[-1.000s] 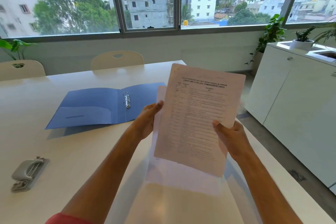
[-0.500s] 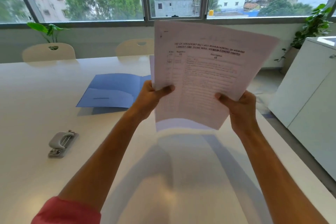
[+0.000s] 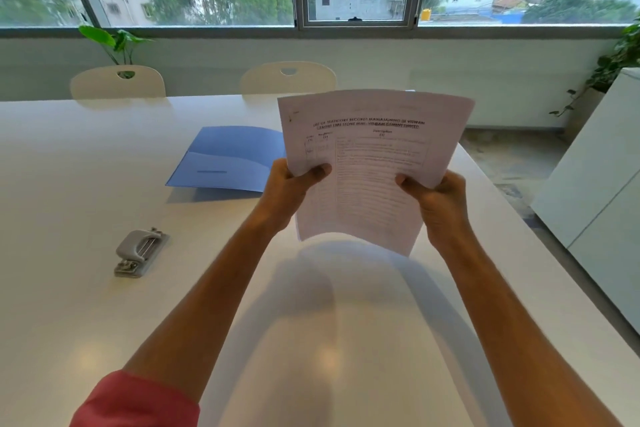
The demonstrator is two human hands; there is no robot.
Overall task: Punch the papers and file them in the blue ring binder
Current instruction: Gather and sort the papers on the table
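Note:
I hold a stack of printed papers (image 3: 367, 163) upright above the white table (image 3: 69, 184). My left hand (image 3: 291, 191) grips their left edge, thumb on the front sheet. My right hand (image 3: 440, 201) grips the right edge the same way. The blue ring binder (image 3: 225, 158) lies open on the table behind the papers; its right half and the rings are hidden by them. A grey hole punch (image 3: 140, 251) sits on the table to the left of my left arm.
Two cream chairs (image 3: 289, 78) stand at the table's far side below the window. A white cabinet (image 3: 602, 184) runs along the right, across a strip of floor. Potted plants (image 3: 114, 42) stand by the wall at left and right.
The papers have come lower and nearer the table between my hands, with the sheets squared together. The view has tilted, so the binder and punch appear further right.

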